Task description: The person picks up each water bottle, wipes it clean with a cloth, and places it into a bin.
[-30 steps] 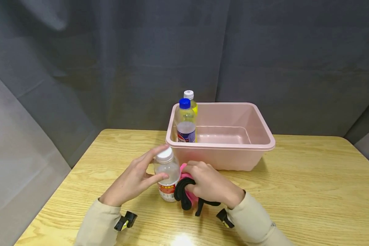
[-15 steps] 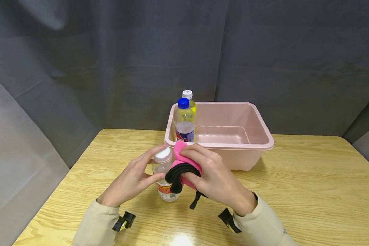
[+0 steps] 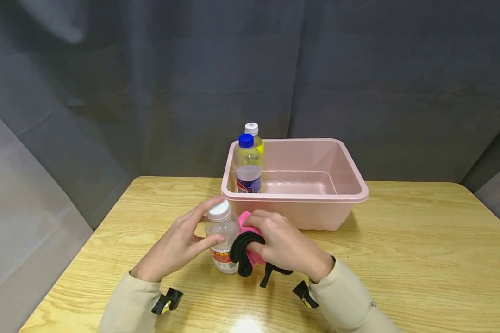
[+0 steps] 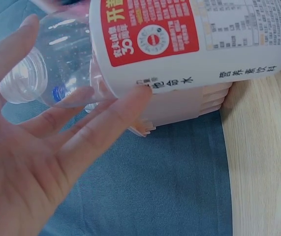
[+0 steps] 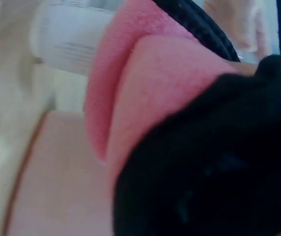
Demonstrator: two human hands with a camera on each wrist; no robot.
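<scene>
A clear plastic bottle (image 3: pixel 224 259) with a white cap and a red-and-white label stands upright on the table. My left hand (image 3: pixel 179 247) holds it, thumb at the near side and fingers round the far side. In the left wrist view the fingers lie along the bottle (image 4: pixel 152 39). My right hand (image 3: pixel 283 243) grips a folded pink plush cloth with black trim (image 3: pixel 245 245), right beside the bottle. A thin black strap hangs under that hand. The cloth (image 5: pixel 165 83) fills much of the right wrist view and hides the right fingers there.
Behind the hands stands a pink plastic tub (image 3: pixel 296 197). In its left end are a blue-capped bottle (image 3: pixel 249 159) and a yellow bottle with a white cap (image 3: pixel 253 130). Dark curtains (image 3: pixel 216 83) close off the back of the wooden table (image 3: pixel 408 259).
My right hand rose with the cloth in front of the bottle's upper part, then came back down beside its lower half. The left hand has stayed on the bottle, almost unmoved.
</scene>
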